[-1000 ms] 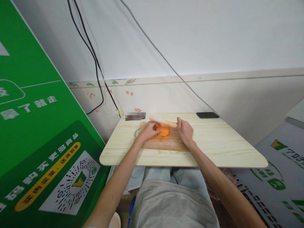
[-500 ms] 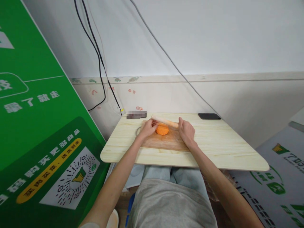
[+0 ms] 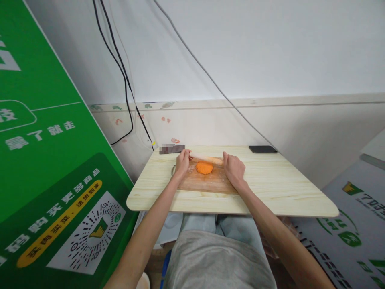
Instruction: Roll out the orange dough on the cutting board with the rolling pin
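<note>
A pale wooden rolling pin (image 3: 207, 158) spans between my two hands, just beyond a flattened round of orange dough (image 3: 204, 167). My left hand (image 3: 182, 163) is closed on the pin's left end. Its right end is wrapped by the fingers of my right hand (image 3: 234, 167). Beneath lies a wooden cutting board (image 3: 207, 185) with whitish smears on its surface. A metal ring handle (image 3: 173, 170) shows at the board's left side, partly hidden by my left hand.
The board rests on a light wood-grain table (image 3: 279, 184). At the back edge lie a black phone (image 3: 262, 149) on the right and a dark, partly blurred flat object (image 3: 172, 149) on the left. Cables (image 3: 129, 88) hang along the wall; a green printed panel (image 3: 60, 160) stands left.
My left hand has moved from the dough's left edge up onto the rolling pin's left end. The right hand keeps its hold, and the view has tilted slightly.
</note>
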The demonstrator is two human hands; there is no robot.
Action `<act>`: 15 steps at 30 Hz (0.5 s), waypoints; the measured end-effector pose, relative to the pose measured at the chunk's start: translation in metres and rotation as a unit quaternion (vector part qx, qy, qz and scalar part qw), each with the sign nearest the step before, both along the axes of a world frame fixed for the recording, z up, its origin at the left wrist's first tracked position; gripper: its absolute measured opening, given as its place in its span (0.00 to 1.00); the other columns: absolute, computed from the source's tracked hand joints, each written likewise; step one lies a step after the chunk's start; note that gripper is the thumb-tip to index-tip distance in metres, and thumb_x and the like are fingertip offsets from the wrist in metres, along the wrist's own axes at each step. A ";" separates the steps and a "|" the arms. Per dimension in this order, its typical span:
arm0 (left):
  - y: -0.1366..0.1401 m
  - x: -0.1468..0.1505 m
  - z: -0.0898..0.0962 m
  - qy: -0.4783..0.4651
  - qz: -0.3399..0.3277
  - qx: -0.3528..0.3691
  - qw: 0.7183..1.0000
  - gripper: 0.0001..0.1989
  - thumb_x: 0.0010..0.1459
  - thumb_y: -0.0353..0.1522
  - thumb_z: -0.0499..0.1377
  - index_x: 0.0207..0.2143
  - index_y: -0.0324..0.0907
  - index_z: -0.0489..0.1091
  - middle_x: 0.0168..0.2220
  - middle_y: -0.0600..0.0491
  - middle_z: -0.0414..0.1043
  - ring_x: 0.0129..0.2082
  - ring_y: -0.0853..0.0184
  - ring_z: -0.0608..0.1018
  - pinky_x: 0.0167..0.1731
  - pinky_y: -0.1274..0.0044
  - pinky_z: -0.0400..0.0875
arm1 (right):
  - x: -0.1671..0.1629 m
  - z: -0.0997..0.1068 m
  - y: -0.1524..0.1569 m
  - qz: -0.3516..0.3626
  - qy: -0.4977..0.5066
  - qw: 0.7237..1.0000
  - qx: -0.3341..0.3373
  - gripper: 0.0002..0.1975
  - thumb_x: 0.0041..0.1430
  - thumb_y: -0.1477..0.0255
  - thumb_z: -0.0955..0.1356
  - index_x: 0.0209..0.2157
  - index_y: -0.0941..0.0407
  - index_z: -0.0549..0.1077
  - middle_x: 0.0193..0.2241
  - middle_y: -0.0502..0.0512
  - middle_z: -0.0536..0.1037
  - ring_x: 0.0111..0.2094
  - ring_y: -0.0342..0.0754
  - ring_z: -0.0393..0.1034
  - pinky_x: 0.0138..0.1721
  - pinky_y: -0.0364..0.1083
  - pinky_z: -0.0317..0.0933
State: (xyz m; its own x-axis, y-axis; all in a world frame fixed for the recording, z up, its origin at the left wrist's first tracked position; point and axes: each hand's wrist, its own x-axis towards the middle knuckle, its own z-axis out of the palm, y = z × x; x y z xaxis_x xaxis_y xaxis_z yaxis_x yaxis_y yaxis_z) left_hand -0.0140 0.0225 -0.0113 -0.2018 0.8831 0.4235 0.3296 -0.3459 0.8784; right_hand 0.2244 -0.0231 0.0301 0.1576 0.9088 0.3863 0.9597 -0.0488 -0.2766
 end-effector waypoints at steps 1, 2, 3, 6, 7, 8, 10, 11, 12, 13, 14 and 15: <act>0.000 0.001 0.000 0.010 -0.008 -0.003 1.000 0.21 0.73 0.45 0.47 0.39 0.44 0.73 0.31 0.52 0.77 0.32 0.64 0.79 0.36 0.75 0.73 | 0.001 0.000 0.000 -0.005 0.008 1.000 -0.002 0.31 0.80 0.60 0.53 0.41 0.58 0.83 0.41 0.67 0.85 0.44 0.55 0.79 0.39 0.48 0.57; 0.000 0.002 -0.001 0.025 -0.021 -0.008 0.999 0.19 0.73 0.43 0.48 0.38 0.43 0.73 0.32 0.51 0.78 0.33 0.64 0.80 0.37 0.74 0.73 | 0.002 0.000 0.000 -0.008 0.017 1.000 -0.004 0.32 0.80 0.59 0.52 0.41 0.58 0.83 0.41 0.67 0.85 0.44 0.55 0.79 0.39 0.48 0.57; -0.001 0.003 -0.001 0.044 -0.036 -0.013 0.998 0.17 0.73 0.42 0.49 0.38 0.43 0.73 0.32 0.51 0.79 0.33 0.63 0.81 0.38 0.74 0.73 | 0.003 -0.001 0.000 -0.011 0.026 1.000 -0.008 0.32 0.80 0.59 0.52 0.41 0.58 0.83 0.42 0.66 0.85 0.44 0.55 0.79 0.39 0.48 0.57; -0.005 0.005 0.001 0.129 -0.071 -0.021 0.989 0.14 0.71 0.40 0.53 0.39 0.43 0.76 0.36 0.49 0.82 0.36 0.62 0.82 0.41 0.72 0.74 | 0.005 -0.001 0.000 -0.014 0.053 0.998 -0.017 0.34 0.80 0.58 0.50 0.41 0.58 0.82 0.43 0.66 0.85 0.44 0.55 0.78 0.40 0.47 0.58; -0.007 0.006 0.002 0.156 -0.084 -0.020 0.984 0.13 0.71 0.40 0.55 0.39 0.43 0.76 0.37 0.49 0.83 0.37 0.62 0.82 0.42 0.72 0.75 | 0.005 -0.001 0.000 -0.013 0.061 0.998 -0.020 0.34 0.80 0.58 0.50 0.42 0.58 0.82 0.43 0.66 0.85 0.45 0.54 0.78 0.41 0.47 0.58; -0.009 0.007 0.004 0.176 -0.102 -0.018 0.979 0.13 0.70 0.40 0.57 0.39 0.43 0.77 0.38 0.48 0.83 0.38 0.61 0.83 0.43 0.72 0.75 | 0.005 -0.001 0.000 -0.012 0.069 0.997 -0.021 0.34 0.80 0.57 0.50 0.42 0.58 0.82 0.44 0.66 0.85 0.45 0.54 0.78 0.41 0.47 0.58; -0.014 0.008 0.006 0.192 -0.152 -0.011 0.970 0.13 0.68 0.42 0.60 0.42 0.42 0.77 0.42 0.47 0.84 0.41 0.61 0.83 0.45 0.71 0.76 | 0.005 -0.001 0.000 -0.012 0.080 0.996 -0.021 0.36 0.80 0.57 0.49 0.42 0.58 0.82 0.44 0.66 0.85 0.46 0.55 0.78 0.42 0.47 0.58; -0.016 0.009 0.007 0.192 -0.178 -0.004 0.965 0.14 0.66 0.43 0.62 0.45 0.42 0.77 0.44 0.46 0.83 0.43 0.60 0.83 0.47 0.71 0.77 | 0.005 -0.001 -0.001 -0.012 0.085 0.996 -0.020 0.36 0.80 0.57 0.49 0.42 0.58 0.82 0.44 0.66 0.85 0.47 0.55 0.78 0.42 0.47 0.59; -0.019 0.009 0.008 0.194 -0.199 0.002 0.961 0.17 0.65 0.44 0.64 0.47 0.41 0.77 0.47 0.45 0.83 0.45 0.60 0.83 0.49 0.70 0.77 | 0.005 -0.001 -0.001 -0.012 0.088 0.996 -0.018 0.37 0.80 0.56 0.48 0.42 0.58 0.82 0.43 0.67 0.85 0.47 0.56 0.78 0.43 0.47 0.59; -0.021 0.010 0.009 0.200 -0.211 0.009 0.957 0.19 0.63 0.45 0.66 0.49 0.41 0.77 0.50 0.44 0.82 0.48 0.58 0.82 0.51 0.69 0.76 | 0.005 0.000 -0.001 -0.011 0.091 0.996 -0.017 0.37 0.79 0.56 0.48 0.42 0.58 0.83 0.43 0.67 0.85 0.47 0.56 0.78 0.43 0.48 0.59; -0.024 0.011 0.010 0.213 -0.217 0.014 0.953 0.23 0.61 0.46 0.67 0.52 0.42 0.76 0.52 0.44 0.81 0.50 0.57 0.82 0.54 0.67 0.75 | 0.005 0.000 -0.001 -0.010 0.094 0.995 -0.017 0.37 0.79 0.56 0.48 0.42 0.58 0.83 0.43 0.67 0.85 0.47 0.56 0.78 0.43 0.48 0.59; -0.027 0.012 0.011 0.234 -0.216 0.017 0.948 0.26 0.60 0.48 0.68 0.53 0.42 0.75 0.53 0.43 0.80 0.52 0.56 0.81 0.56 0.66 0.74 | 0.005 0.000 -0.002 -0.009 0.096 0.995 -0.018 0.37 0.79 0.56 0.48 0.42 0.58 0.83 0.43 0.67 0.85 0.46 0.56 0.78 0.43 0.48 0.59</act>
State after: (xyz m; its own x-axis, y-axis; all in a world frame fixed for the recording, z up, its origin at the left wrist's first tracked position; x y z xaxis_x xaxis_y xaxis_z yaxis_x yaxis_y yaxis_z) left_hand -0.0021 -0.0044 -0.0001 0.3930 0.8246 0.4070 0.5009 -0.5631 0.6573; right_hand 0.2293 -0.0247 0.0300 0.2419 0.9175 0.3157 0.8884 -0.0786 -0.4523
